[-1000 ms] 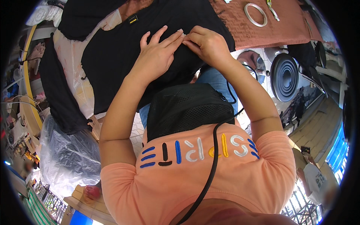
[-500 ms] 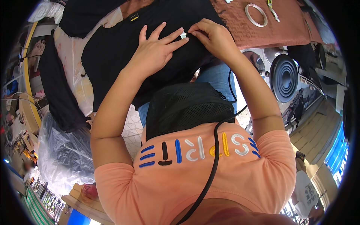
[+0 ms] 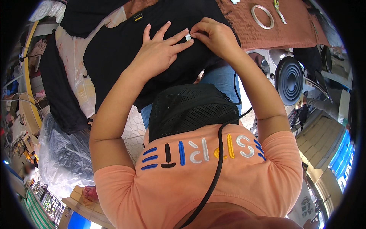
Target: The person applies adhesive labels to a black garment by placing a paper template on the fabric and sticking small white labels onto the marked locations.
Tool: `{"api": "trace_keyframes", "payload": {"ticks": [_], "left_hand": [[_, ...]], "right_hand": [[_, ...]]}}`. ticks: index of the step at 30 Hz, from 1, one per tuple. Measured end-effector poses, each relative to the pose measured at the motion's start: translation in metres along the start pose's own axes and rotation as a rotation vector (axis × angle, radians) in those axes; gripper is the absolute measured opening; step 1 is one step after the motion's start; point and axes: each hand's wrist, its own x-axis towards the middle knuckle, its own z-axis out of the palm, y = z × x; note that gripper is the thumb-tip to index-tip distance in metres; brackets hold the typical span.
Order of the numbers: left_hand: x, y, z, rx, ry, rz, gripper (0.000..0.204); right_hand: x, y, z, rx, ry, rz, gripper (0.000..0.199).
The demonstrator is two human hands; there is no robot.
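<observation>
A black garment [image 3: 110, 57] is spread over the table in front of me. My left hand [image 3: 162, 47] lies flat on it with the fingers spread. Its index and middle fingertips rest either side of a small, whitish, tape-like piece [image 3: 188, 37] on the cloth. From the right, my right hand [image 3: 216, 36] pinches the near edge of that piece between thumb and index finger; the exact grip is partly hidden. Left of the fingers, the garment shows a dark neck label [image 3: 137, 17] with a yellow mark.
On the brown cloth [image 3: 293, 34] at the right lie a tape roll [image 3: 262, 16] and a yellow-green cutter-like tool [image 3: 279, 10]. A dark ringed disc [image 3: 289, 81] stands beyond my right arm. Clear plastic [image 3: 68, 156] bulges at the left. A black cable [image 3: 217, 168] crosses my shirt.
The right fingers stay pinched at the white piece, which has tilted slightly. My left hand keeps nearly the same place; the whole view has shifted a little.
</observation>
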Motion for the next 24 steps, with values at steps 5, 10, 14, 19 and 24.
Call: {"api": "trace_keyframes", "payload": {"ticks": [5,10,14,19,24], "left_hand": [[0.000,0.001,0.000,0.000,-0.007,0.005,0.049],[0.000,0.000,-0.001,-0.022,0.006,0.019,0.048],[0.001,0.002,-0.003,-0.028,-0.007,0.004,0.049],[-0.001,-0.005,-0.004,-0.335,0.157,-0.091,0.053],[-0.039,-0.058,-0.007,-0.352,0.431,-0.296,0.049]], "right_hand": [[0.000,0.003,0.004,-0.020,0.032,-0.038,0.012],[0.000,0.000,0.003,-0.025,0.028,-0.040,0.012],[0.000,0.001,0.001,-0.031,0.023,-0.071,0.013],[0.009,0.014,-0.029,0.196,-0.063,-0.064,0.015],[0.011,0.022,-0.074,0.137,-0.116,0.057,0.023]]}}
